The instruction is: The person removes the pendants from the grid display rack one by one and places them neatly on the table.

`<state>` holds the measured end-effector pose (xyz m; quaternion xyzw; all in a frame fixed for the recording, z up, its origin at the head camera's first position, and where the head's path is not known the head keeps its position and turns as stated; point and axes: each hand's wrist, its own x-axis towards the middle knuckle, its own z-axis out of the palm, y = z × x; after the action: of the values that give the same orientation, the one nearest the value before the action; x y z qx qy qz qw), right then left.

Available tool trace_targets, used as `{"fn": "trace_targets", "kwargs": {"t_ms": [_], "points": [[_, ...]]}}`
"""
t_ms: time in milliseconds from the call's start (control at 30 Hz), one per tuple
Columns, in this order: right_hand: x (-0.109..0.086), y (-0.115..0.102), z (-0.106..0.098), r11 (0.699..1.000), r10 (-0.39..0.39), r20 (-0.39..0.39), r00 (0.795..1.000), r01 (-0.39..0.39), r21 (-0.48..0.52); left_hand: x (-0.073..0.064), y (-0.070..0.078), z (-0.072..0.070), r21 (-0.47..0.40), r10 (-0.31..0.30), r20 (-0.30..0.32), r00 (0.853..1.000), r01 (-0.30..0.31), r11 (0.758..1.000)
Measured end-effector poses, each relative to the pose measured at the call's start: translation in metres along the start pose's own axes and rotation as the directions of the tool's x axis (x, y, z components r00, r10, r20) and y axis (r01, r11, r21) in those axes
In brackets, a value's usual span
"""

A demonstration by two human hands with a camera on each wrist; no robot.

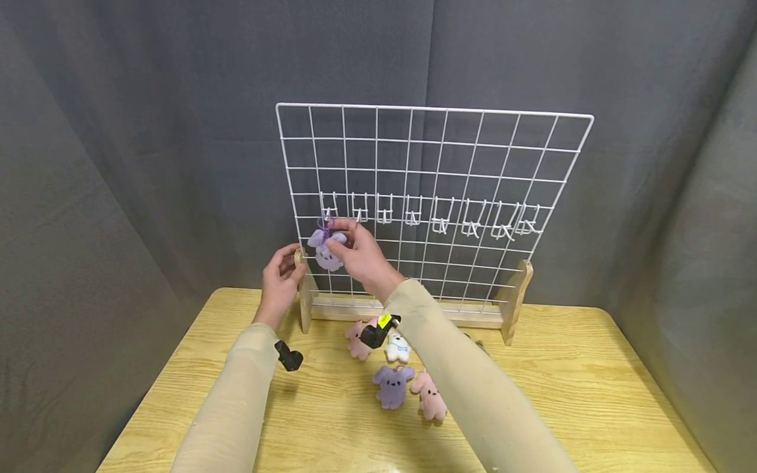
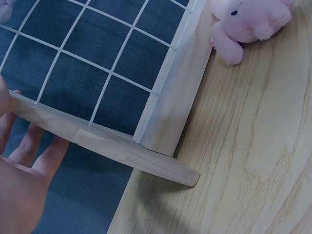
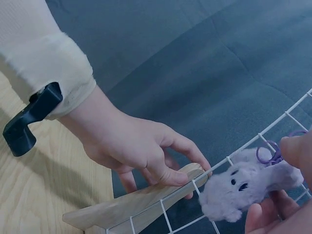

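Observation:
My right hand (image 1: 365, 257) pinches a purple plush dog keychain (image 1: 328, 258) by its side and ear, close to the leftmost hook (image 1: 328, 211) of a white wire grid rack (image 1: 434, 108). Its purple loop (image 3: 265, 152) stands up above the plush head, right at that hook in the head view. Lower and to the left, my left hand (image 1: 278, 287) grips the wooden side post (image 1: 305, 299) of the rack near its top. In the right wrist view, the thumb and fingers of that hand lie on either side of the post.
Several white hooks (image 1: 440, 225) hang in a row along the grid. On the wooden table (image 1: 568, 374) lie another purple plush (image 1: 393, 387), pink plushes (image 1: 433, 399), a white plush (image 1: 397, 348) and a partly hidden brown one. Grey cloth (image 1: 236, 79) stands behind.

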<state>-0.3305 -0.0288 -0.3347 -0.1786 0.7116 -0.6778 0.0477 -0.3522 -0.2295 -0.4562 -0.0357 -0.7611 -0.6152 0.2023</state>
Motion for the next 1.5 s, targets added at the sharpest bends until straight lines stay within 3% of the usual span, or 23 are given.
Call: {"fn": "trace_targets", "kwargs": {"t_ms": [467,700,800,900,1133,1500], "points": [[0.003,0.001,0.003,0.995,-0.053,-0.009,0.999,0.052,-0.089,0.001,0.003,-0.001,-0.038,0.013,-0.001,1.0,-0.013,0.999],[0.002,0.0,0.004,0.99,-0.099,-0.014,0.995,0.097,-0.101,-0.01,0.031,-0.002,-0.003,0.034,0.016,0.999,-0.034,0.999],[0.001,-0.002,0.005,0.989,-0.112,-0.025,0.993,0.109,-0.104,-0.011,0.033,-0.002,0.011,0.022,0.014,1.0,-0.023,1.0],[0.0,-0.004,0.006,0.988,-0.111,-0.032,0.993,0.107,-0.11,-0.01,0.03,-0.002,0.017,0.002,0.011,1.0,-0.002,1.0],[-0.002,-0.006,0.007,0.993,-0.076,-0.029,0.997,0.073,-0.089,0.0,0.001,-0.001,-0.003,-0.008,0.001,1.0,0.008,1.0],[-0.01,-0.009,0.006,0.996,-0.074,0.021,0.997,0.075,-0.055,0.0,-0.002,-0.002,-0.021,0.013,-0.009,1.0,-0.013,1.0]]}}
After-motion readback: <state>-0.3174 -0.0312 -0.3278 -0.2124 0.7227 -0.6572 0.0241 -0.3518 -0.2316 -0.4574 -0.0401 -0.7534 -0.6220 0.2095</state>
